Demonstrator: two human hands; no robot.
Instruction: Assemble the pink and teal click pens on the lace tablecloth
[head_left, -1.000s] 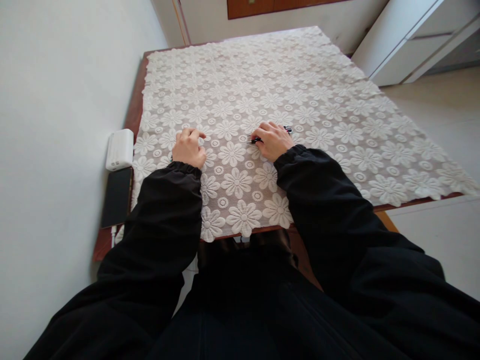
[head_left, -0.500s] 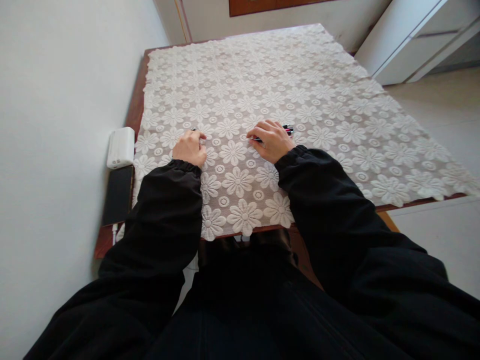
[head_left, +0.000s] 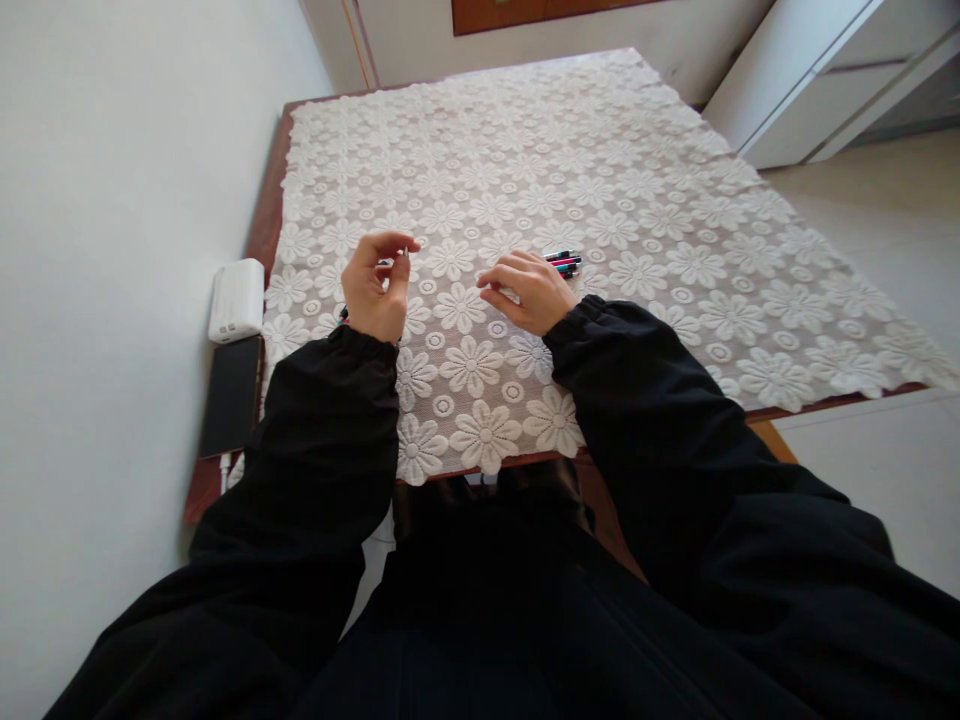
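Note:
My left hand is raised a little over the lace tablecloth, its thumb and forefinger pinched on a slim pen. Only the pen's pale tip stands out clearly; the palm and fingers hide most of the rest. A small dark and reddish bit shows beside that wrist, and I cannot tell whether it belongs to the same pen. To the right, my right hand hovers low or rests on the cloth, fingers loosely stretched and apart. Several pens lie bunched just behind its knuckles, partly covered by the hand.
Along the wall on the left, a white power bank sits behind a black phone with a white cable plugged in. The brown table edge borders the wall. A white cabinet stands beyond the far right side.
My left hand has lifted and turned, bringing the pen tip into sight between thumb and forefinger. My right hand has shifted slightly left, and more of the bunched pens shows.

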